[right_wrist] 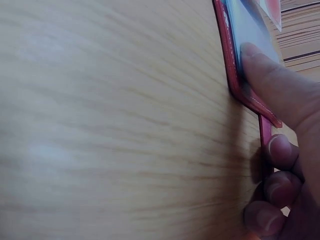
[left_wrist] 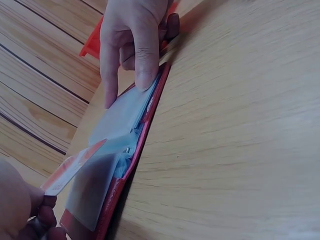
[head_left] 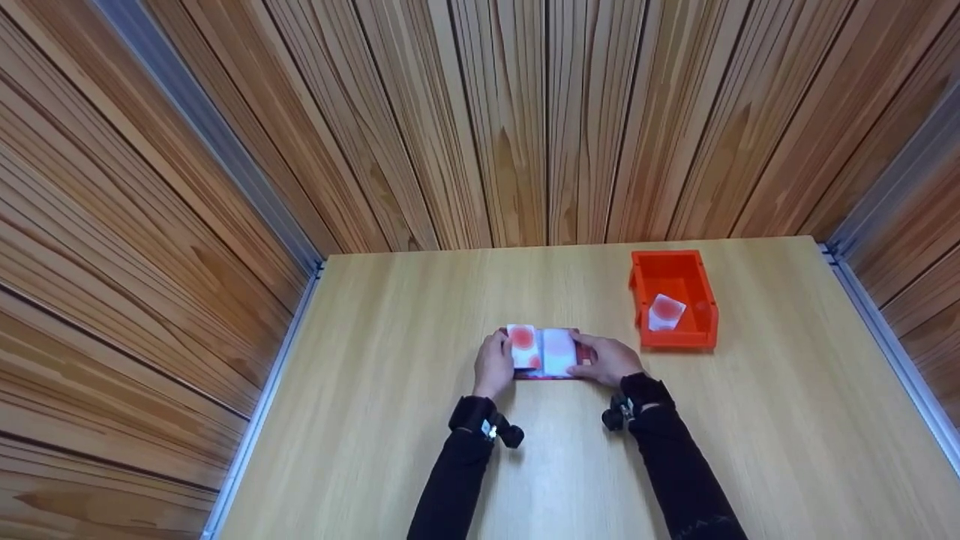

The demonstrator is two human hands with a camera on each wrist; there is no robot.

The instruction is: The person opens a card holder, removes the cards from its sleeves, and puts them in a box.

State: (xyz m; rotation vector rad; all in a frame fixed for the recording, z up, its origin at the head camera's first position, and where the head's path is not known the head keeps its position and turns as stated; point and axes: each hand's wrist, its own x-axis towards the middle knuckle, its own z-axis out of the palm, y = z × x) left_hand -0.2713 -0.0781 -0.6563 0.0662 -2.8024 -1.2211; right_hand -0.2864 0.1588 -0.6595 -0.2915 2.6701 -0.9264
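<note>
A red card holder (head_left: 546, 377) lies spread on the table with its clear plastic sleeves (head_left: 559, 352) showing. My left hand (head_left: 494, 365) pinches a white card with a red circle (head_left: 523, 339) over the left half. In the left wrist view that card (left_wrist: 75, 167) is tilted above a sleeve, its far corner near the binding. My right hand (head_left: 611, 360) grips the holder's right side. The right thumb (right_wrist: 270, 75) lies on the sleeves in the right wrist view, with the other fingers curled by the cover's edge.
An orange open bin (head_left: 679, 339) stands on the table to the right, beyond my right hand. Another white card with a red circle (head_left: 666, 312) lies inside it. Wood-plank walls (head_left: 510, 150) rise behind the table and at both sides.
</note>
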